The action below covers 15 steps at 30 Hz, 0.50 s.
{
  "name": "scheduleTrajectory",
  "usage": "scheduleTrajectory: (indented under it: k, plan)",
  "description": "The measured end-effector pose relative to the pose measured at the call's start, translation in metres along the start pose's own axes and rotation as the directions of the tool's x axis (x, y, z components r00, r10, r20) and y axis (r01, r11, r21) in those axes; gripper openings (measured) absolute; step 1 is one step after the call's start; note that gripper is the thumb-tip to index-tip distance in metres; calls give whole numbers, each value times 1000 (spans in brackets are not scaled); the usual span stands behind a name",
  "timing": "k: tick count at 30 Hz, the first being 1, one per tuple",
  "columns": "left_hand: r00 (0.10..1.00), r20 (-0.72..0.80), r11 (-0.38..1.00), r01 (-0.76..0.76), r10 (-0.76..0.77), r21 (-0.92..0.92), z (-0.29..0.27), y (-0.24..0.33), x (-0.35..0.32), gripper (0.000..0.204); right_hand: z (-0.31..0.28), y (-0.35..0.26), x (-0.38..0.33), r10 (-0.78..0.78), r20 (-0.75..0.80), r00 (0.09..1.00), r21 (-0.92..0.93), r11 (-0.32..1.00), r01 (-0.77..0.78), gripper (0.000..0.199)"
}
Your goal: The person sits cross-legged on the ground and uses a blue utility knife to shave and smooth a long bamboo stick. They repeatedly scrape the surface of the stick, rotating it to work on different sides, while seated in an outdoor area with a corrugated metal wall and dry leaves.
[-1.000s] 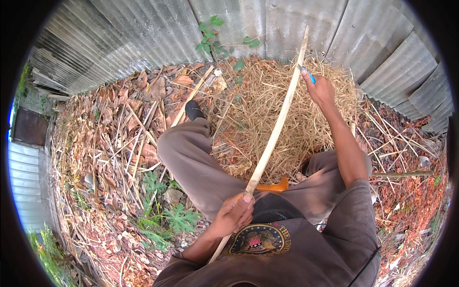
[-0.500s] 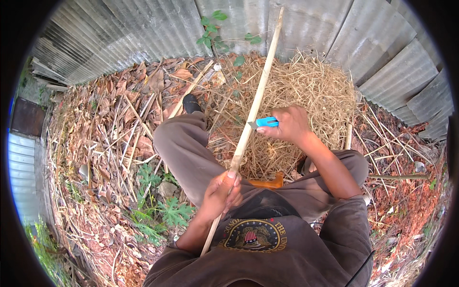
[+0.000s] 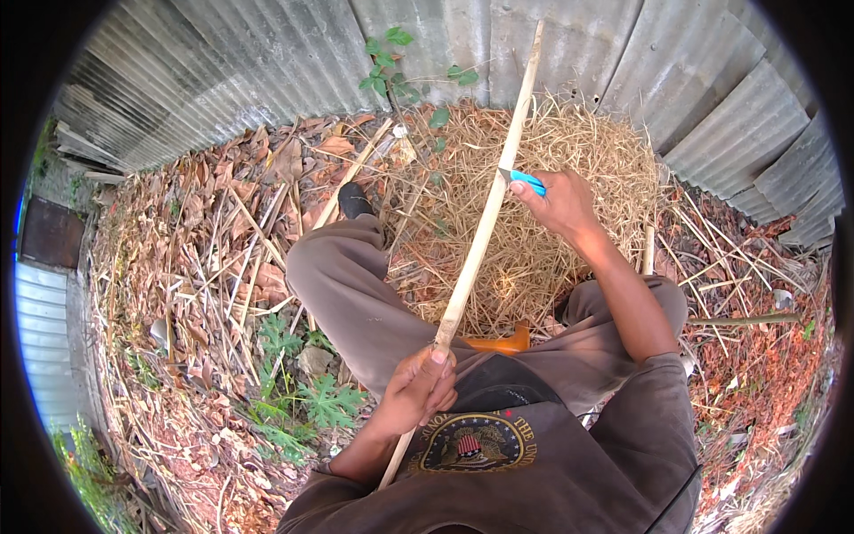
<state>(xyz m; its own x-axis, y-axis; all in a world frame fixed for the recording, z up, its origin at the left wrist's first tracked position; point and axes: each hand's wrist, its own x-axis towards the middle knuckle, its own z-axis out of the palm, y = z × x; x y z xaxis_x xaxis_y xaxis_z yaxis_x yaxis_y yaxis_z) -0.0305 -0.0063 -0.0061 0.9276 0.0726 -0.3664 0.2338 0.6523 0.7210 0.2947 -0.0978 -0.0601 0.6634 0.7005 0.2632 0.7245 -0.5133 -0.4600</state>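
Note:
A long pale wooden stick (image 3: 480, 238) slants from my lap up toward the metal wall. My left hand (image 3: 420, 384) is wrapped round its lower part, thumb on top, and the lower end rests against my shirt. A blue utility knife (image 3: 527, 182) is closed in my right hand (image 3: 564, 206). Its blade meets the right edge of the stick, at the upper half. My right fingers hide part of the knife's handle.
Straw-like shavings (image 3: 569, 151) lie heaped beyond my lap, before a corrugated metal wall (image 3: 427, 44). An orange object (image 3: 500, 342) sits between my legs. Dry leaves (image 3: 258, 214) and sticks cover the ground at left, with a green plant (image 3: 329, 400). Another stick (image 3: 743, 319) lies at right.
My right hand has moved the knife farther up the stick, away from me. My left hand keeps its grip slightly lower in view, and the stick's upper end has shifted a little right.

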Motion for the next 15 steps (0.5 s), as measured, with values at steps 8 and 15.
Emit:
scheduleTrajectory:
  k: [8,15]
  plan:
    - [986,93,990,134,-138,53,10,-18,-27,33,-53,121,64,364,-236,901,-146,903,-404,76]
    - [971,116,970,193,-210,146,5,-22,-23,32,-81,174,49,246,-259,934,-501,793,-348,77]
